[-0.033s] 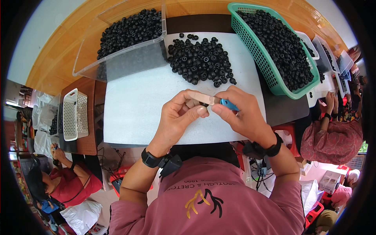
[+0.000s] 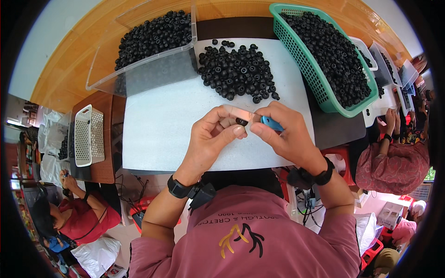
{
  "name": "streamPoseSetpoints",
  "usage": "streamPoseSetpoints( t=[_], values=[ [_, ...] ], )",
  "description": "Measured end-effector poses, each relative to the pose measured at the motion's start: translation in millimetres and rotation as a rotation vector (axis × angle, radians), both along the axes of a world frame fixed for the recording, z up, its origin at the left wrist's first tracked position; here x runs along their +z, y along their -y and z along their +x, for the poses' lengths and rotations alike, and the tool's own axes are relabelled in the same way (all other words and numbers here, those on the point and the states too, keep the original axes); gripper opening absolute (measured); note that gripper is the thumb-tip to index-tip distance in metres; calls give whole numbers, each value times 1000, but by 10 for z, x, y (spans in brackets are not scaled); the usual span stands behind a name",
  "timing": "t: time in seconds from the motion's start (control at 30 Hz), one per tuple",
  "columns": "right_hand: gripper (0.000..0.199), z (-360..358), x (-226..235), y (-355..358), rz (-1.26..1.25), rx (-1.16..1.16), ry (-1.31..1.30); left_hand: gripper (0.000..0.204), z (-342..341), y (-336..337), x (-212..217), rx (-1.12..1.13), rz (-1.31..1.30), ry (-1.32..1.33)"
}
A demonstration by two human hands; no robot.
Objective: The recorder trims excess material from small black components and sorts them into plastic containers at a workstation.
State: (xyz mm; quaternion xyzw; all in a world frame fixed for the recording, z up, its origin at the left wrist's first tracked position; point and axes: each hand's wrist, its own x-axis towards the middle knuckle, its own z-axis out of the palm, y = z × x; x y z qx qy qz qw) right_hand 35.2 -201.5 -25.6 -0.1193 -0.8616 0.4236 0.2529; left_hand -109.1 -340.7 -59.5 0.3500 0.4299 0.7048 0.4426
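Observation:
My left hand pinches a small round black piece between thumb and fingers, over the white board. Closed round the blue handle of a knife is my right hand. The knife's flat, shiny blade reaches left across the top of the black piece, close to my left fingers. Whether the edge touches the piece I cannot tell. Beyond my hands lies a loose pile of similar black pieces, rounded and holed.
The white board lies under my hands. A clear plastic bin and a green basket, both holding many black pieces, flank the pile. Farther left stands a white basket. Other people sit at both sides.
The knife blade has tilted slightly and catches the light differently. More of the black piece shows beneath it. My hands have hardly moved.

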Motion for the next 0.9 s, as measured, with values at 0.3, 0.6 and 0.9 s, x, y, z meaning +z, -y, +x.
streamPoseSetpoints(
  t=[0.3,0.6,0.9],
  values=[
    [22,-73,-72,81,-420,-8,66,21,98,-37,-10,200,42,-350],
    [15,-19,39,-45,-60,159,71,16,10,15,13,16,-67,55],
    [17,-40,-20,-12,-575,108,103,23,47,-29,-57,10,-18,203]
  ],
)
